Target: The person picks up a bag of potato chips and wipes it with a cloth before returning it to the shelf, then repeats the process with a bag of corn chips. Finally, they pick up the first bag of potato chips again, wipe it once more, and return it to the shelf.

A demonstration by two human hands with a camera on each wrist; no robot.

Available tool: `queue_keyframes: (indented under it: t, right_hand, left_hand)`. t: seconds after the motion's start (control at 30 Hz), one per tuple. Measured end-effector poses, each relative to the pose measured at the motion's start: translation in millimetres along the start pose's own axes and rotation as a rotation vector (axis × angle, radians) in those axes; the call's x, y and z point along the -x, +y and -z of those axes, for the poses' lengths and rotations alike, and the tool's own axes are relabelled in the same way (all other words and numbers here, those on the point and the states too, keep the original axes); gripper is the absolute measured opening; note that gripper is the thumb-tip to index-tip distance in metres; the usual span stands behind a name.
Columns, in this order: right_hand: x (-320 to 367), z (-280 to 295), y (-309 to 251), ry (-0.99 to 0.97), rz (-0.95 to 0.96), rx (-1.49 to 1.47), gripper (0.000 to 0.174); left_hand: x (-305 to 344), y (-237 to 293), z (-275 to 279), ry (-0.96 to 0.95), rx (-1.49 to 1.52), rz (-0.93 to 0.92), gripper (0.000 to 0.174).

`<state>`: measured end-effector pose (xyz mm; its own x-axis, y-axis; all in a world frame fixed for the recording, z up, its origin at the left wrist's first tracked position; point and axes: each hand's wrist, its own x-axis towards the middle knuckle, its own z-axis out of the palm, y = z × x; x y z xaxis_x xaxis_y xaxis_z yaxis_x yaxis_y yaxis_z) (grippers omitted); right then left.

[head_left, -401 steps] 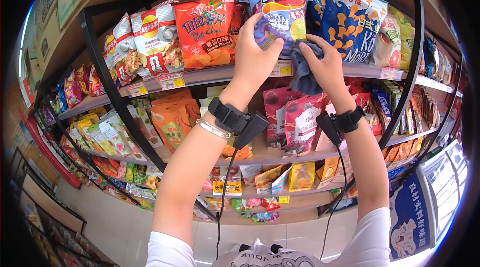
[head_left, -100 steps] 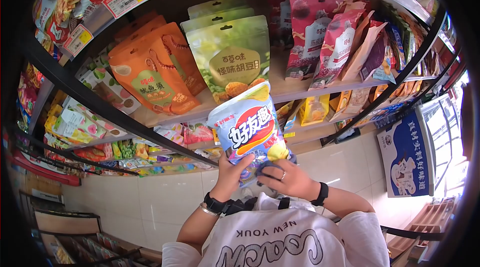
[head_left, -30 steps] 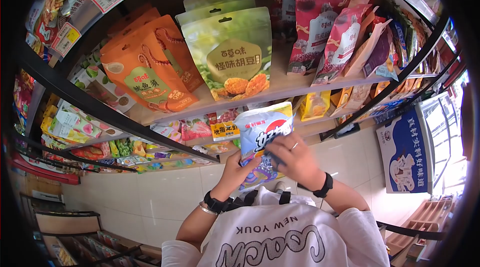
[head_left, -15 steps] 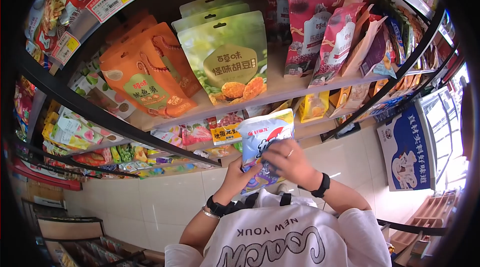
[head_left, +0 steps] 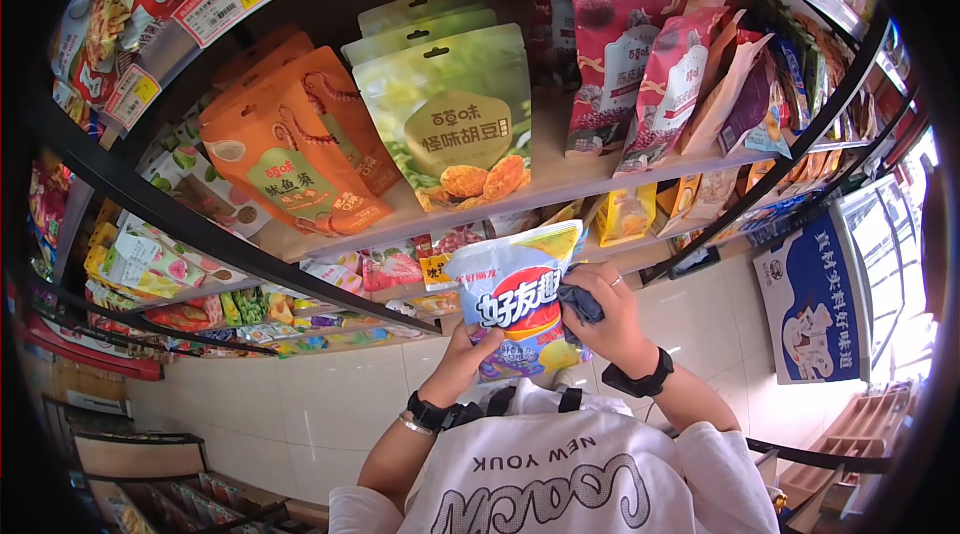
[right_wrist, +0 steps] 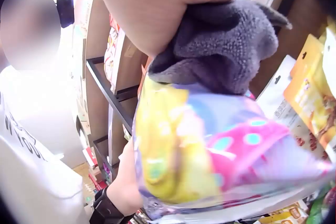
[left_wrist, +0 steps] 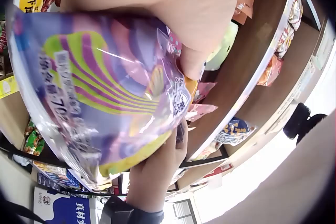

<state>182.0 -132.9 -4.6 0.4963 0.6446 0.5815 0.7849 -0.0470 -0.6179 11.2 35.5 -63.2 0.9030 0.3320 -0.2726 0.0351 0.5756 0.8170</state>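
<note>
A blue and purple snack chip bag [head_left: 508, 306] is held upright before the chest, its front with large white lettering turned to the head camera. My left hand [head_left: 465, 364] grips its lower left side, thumb across the front. At the bag's right edge, my right hand [head_left: 615, 322] holds a dark grey cloth [head_left: 582, 308] against it. In the right wrist view the fuzzy cloth [right_wrist: 226, 45] lies bunched under the fingers along the bag's edge. The left wrist view shows the bag's striped lower part [left_wrist: 100, 87] up close.
A shelf [head_left: 560, 179] ahead carries green pouches [head_left: 445, 124], orange pouches [head_left: 290, 154] and dark pink pouches [head_left: 670, 89]. A black metal shelf post [head_left: 220, 244] slants across the left. At the right stands a blue-fronted display case [head_left: 810, 304]; tiled floor [head_left: 340, 384] lies below.
My right hand with the cloth has moved off the bag's front to its right edge, uncovering the lettering. The bag has turned and tilted slightly; my left hand keeps its grip.
</note>
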Motion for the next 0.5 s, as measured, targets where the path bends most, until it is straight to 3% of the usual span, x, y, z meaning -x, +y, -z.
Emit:
queue_keyframes:
  t: [0.17,0.4,0.5]
  right_hand:
    - [2.5,-6.3,1.1,0.008,-0.033,-0.020,0.042]
    - [29.3,-0.6,4.5,-0.223,0.051,-0.087,0.043]
    - [19.2,4.6,1.6,-0.163,0.158,-0.034,0.042]
  left_hand:
    - [-6.8,-3.0,-7.5,-0.004,-0.213,-0.169,0.050]
    - [-5.1,12.5,-8.4,0.138,-0.102,-0.190,0.040]
    - [-6.1,10.9,-4.4,0.110,-0.216,-0.174,0.041]
